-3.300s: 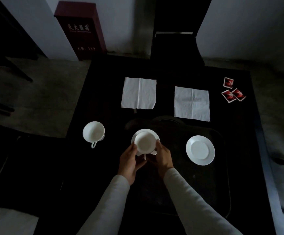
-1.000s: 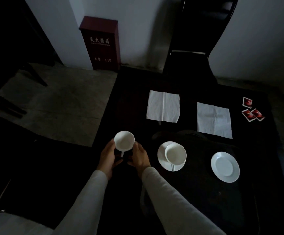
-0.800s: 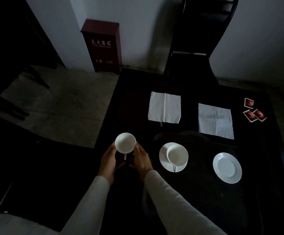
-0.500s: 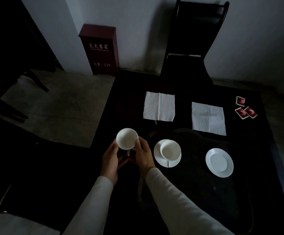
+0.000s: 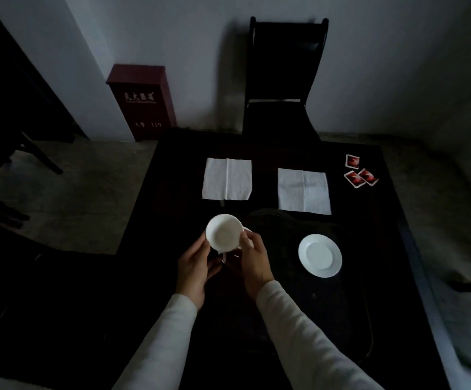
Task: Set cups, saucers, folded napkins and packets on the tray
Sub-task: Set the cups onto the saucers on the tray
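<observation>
Both my hands hold a white cup (image 5: 224,232) lifted above the table, its handle pointing toward me. My left hand (image 5: 193,270) grips its left side and my right hand (image 5: 254,261) its right side. The held cup and my right hand hide most of the first cup and saucer on the dark tray (image 5: 349,305); only a white sliver (image 5: 247,229) shows. An empty white saucer (image 5: 320,255) lies on the tray to the right. Two unfolded white napkins (image 5: 226,178) (image 5: 303,190) lie on the dark table beyond the tray. Three red packets (image 5: 358,175) lie at the far right.
A dark chair (image 5: 283,80) stands behind the black table (image 5: 172,170). A dark red cabinet (image 5: 141,101) stands on the floor at the back left. Bare concrete floor (image 5: 68,198) lies left of the table.
After setting the first cup on its saucer, both hands took the second cup from the left of the table. It has been lifted and carried right, now over the tray's left edge.
</observation>
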`<state>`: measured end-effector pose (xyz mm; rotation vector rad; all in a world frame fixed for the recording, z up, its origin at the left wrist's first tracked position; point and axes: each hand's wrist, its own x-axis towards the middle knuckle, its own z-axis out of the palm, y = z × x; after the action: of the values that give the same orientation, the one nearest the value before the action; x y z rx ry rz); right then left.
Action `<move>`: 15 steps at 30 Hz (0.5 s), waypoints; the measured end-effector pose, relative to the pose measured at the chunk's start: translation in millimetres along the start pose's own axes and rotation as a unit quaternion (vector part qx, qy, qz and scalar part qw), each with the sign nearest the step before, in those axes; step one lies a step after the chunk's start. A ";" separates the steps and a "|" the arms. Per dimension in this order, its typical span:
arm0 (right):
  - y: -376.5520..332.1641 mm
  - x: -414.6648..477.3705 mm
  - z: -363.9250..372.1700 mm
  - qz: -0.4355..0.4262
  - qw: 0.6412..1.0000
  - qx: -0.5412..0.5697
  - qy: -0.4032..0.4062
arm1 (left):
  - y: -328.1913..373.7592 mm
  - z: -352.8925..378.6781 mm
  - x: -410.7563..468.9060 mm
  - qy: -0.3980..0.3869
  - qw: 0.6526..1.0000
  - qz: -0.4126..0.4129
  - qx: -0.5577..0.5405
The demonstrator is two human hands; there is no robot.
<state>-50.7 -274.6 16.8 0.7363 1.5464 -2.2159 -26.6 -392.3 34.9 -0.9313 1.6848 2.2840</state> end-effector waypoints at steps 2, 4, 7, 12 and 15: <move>-5.2 -4.4 -24.2 0.006 1.000 0.016 0.005 | -9.6 17.7 -8.5 -0.005 1.000 0.001 0.007; -10.6 -8.1 -48.8 0.007 1.000 0.027 0.008 | -19.9 36.9 -16.2 -0.011 1.000 0.002 0.011; -16.6 -13.4 -83.0 -0.002 0.999 0.039 0.009 | -35.9 66.3 -24.4 -0.013 1.000 -0.010 0.014; -27.4 -16.3 -142.2 -0.002 0.998 0.047 0.044 | -64.8 118.0 -34.3 -0.038 0.998 -0.042 0.020; -33.7 -13.3 -172.9 0.009 0.997 0.042 0.069 | -81.9 144.4 -36.0 -0.044 0.997 -0.057 0.029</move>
<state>-20.5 -101.1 3.0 0.9438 1.5105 -2.2695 -15.6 -224.1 14.0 -0.8771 1.6101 2.1577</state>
